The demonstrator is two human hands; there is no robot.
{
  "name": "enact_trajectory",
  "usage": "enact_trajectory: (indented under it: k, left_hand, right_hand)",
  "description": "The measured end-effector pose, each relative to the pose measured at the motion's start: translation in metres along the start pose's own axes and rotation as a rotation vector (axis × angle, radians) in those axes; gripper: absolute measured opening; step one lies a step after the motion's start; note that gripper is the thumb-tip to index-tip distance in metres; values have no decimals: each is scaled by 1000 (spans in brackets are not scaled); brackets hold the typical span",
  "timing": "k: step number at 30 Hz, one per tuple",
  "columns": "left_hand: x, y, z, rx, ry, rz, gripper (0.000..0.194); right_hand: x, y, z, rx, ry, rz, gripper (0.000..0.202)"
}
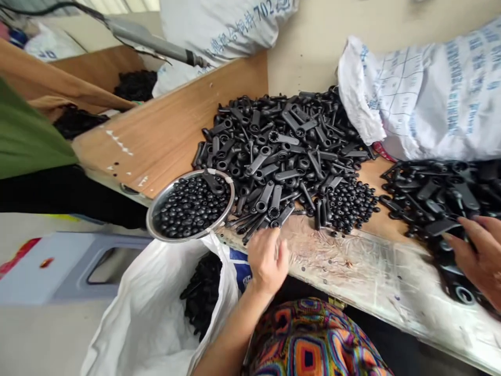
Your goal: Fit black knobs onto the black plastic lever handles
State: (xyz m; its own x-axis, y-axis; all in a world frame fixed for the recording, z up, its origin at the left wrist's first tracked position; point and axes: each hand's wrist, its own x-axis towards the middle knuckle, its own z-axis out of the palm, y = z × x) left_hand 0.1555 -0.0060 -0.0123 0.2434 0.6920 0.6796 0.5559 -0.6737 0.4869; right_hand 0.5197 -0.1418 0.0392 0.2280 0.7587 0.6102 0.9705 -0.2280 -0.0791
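Note:
Fingers curled, my left hand [269, 258] is at the front edge of a large heap of black plastic levers [270, 162] with ring-shaped ends. Its fingertips meet the nearest levers; whatever they hold is hidden. At the right edge, my right hand [479, 250] has its thumb and fingers closed on a black lever [442, 227], over a second heap of black levers [426, 188]. Small round black knobs [348, 206] with holes lie between the two heaps. To the left of my left hand, a metal bowl [152, 222] is full of similar knobs, with one lever lying on top.
Below the bowl hangs an open white sack [129, 313] with black parts inside. A wooden divider board [176, 120] stands left of the heap. Printed white sacks [438, 99] lean behind. A power driver [156, 44] hangs upper left, near a co-worker's arms [78, 83]. A plastic stool [78, 266] stands below.

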Motion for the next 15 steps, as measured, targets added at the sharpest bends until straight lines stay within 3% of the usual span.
enact_trajectory:
  k: [3,4,7,10,15]
  left_hand:
    - [15,-17,11,221,-117,-59,32]
    - [19,-18,17,284,-163,-68,31]
    - [28,-16,33,404,-235,-75,31]
    - [33,-17,40,425,-219,-53,25]
    - [42,-17,39,363,-160,-7,15]
  right_hand:
    - [7,-26,14,7,-112,-58,30]
    - [9,-35,20,42,-202,-64,26]
    - [12,-58,40,72,-302,-122,21]
    - [14,-72,50,71,-428,-139,20]
    - [19,-86,49,85,-601,-138,18]
